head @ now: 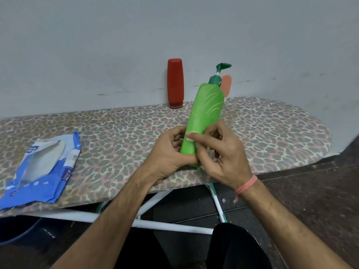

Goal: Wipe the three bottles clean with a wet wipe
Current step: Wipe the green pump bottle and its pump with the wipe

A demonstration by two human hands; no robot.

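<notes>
Over ironing board (272, 133), left hand (169, 152) gripped green pump bottle (206, 113); right hand (219, 152) pinched white wipe (190, 138) against it

Open board right of green bottle (206, 115); red bottle (175, 83) blocks rear (against wall); wipes pack (41, 167) left.

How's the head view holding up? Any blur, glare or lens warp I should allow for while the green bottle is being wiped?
Head view: soft, even light, no glare on the green bottle. Wide-angle warp bows the ironing board edge. Slight softness overall; print on the wipes pack barely legible. Pink bottle mostly hidden behind the green one.
</notes>
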